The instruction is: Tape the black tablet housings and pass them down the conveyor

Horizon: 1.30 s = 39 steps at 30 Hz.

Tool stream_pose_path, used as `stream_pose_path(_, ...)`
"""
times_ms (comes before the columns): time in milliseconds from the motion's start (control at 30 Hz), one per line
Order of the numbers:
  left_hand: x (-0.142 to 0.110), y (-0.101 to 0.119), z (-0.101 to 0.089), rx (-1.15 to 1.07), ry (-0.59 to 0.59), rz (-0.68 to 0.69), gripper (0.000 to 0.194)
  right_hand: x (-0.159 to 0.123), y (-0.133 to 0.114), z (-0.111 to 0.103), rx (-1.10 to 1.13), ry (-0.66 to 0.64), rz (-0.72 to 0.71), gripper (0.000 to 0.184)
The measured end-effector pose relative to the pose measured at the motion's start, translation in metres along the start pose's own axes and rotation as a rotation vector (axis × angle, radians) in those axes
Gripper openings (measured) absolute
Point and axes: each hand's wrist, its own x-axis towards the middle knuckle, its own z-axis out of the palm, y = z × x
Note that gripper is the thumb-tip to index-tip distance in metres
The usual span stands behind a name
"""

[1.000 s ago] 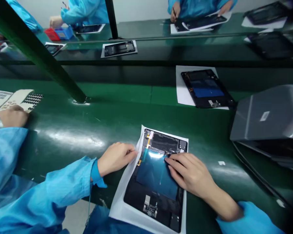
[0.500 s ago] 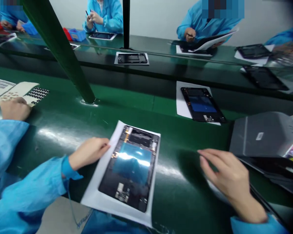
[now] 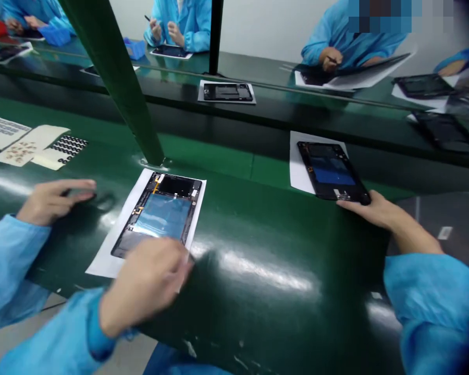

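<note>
An opened black tablet (image 3: 160, 216) with a shiny blue panel lies on a white sheet (image 3: 105, 263) on the green belt. My left hand (image 3: 144, 284) hovers over the sheet's near right corner, smeared by motion, so its fingers are unclear. Farther right, a second opened tablet (image 3: 330, 169) rests on its own white sheet (image 3: 297, 166). My right hand (image 3: 371, 208) reaches to that tablet's near corner, fingers stretched out and touching its edge.
A co-worker's hand (image 3: 54, 200) in a blue sleeve rests on the belt at left, near sticker sheets (image 3: 31, 146). A slanted green post (image 3: 117, 78) stands behind the first tablet. A grey box (image 3: 449, 224) sits at right. Other people work at the far bench.
The first tablet and its sheet have slid away to the left. My left hand let go of the sheet's edge. My right hand moved forward to the second tablet.
</note>
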Motion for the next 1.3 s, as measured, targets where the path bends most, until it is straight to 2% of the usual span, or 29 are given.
stream_pose_path(67, -0.010, 0.037, 0.031, -0.081, -0.086, 0.241, 0.014, -0.002, 0.000, 0.001, 0.041, -0.030, 0.026, 0.068)
stream_pose_path(133, -0.017, 0.061, 0.060, -0.116, -0.129, 0.366, 0.016, -0.007, -0.003, 0.001, 0.061, -0.014, 0.055, 0.067)
stream_pose_path(200, -0.022, 0.073, 0.082, -0.131, -0.145, 0.447, 0.015, -0.011, -0.008, 0.001, 0.074, 0.016, 0.050, 0.062)
stream_pose_path(300, -0.025, 0.076, 0.096, -0.159, -0.168, 0.475, 0.016, -0.013, -0.015, 0.000, 0.100, 0.035, -0.011, 0.052)
stream_pose_path(600, -0.020, 0.078, 0.098, -0.177, -0.199, 0.423, 0.018, -0.005, -0.036, -0.005, 0.041, 0.137, -0.149, 0.047)
stream_pose_path(767, -0.018, 0.080, 0.100, -0.199, -0.164, 0.389, 0.020, 0.010, -0.052, -0.009, -0.011, 0.068, -0.392, 0.033)
stream_pose_path(900, -0.017, 0.081, 0.102, -0.217, -0.163, 0.372, 0.022, 0.022, -0.064, -0.015, -0.104, 0.032, -0.485, 0.027)
stream_pose_path(1033, -0.018, 0.082, 0.104, -0.206, -0.190, 0.369, 0.024, 0.019, -0.078, -0.019, -0.192, 0.032, -0.578, 0.018)
stream_pose_path(1300, -0.023, 0.080, 0.105, -0.165, -0.174, 0.397, 0.029, 0.016, -0.099, -0.028, -0.299, 0.068, -0.623, 0.019)
